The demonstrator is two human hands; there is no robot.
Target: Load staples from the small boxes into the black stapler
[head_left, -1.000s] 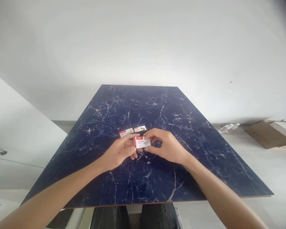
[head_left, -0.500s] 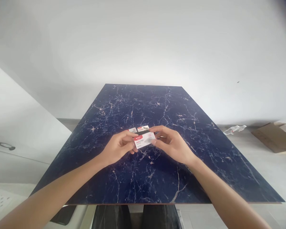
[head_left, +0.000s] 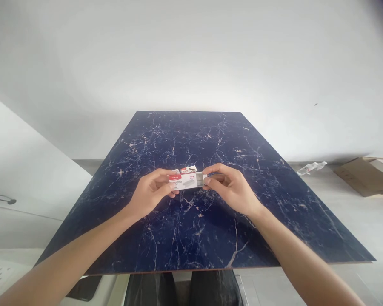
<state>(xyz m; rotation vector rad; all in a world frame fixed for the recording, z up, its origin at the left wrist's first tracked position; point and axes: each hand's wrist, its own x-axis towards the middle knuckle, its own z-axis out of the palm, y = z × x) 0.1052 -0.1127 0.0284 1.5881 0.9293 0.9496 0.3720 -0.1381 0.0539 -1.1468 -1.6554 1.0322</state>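
A small white and red staple box (head_left: 187, 182) with printed lettering is held between my two hands above the table. My left hand (head_left: 151, 187) pinches its outer sleeve at the left end, thumb in front and fingers behind. At the right end, the inner tray (head_left: 200, 179) sticks out of the sleeve, showing grey staples inside. My right hand (head_left: 228, 183) grips the tray's end between thumb and fingers. Just behind the held box lies another small white and red box (head_left: 189, 169), partly hidden. A further white and red piece beside it is mostly covered by my left hand.
The dark blue marble-patterned table (head_left: 185, 140) reaches back toward a pale wall. At the right, on the floor, are a cardboard box (head_left: 365, 176) and a clear plastic item (head_left: 312, 168). A dark flat object (head_left: 84, 288) sits below the table's front edge at left.
The inner tray has slid out to the right from the sleeve, in my right hand. My left hand has shifted slightly left with the sleeve. The box is now held more level.
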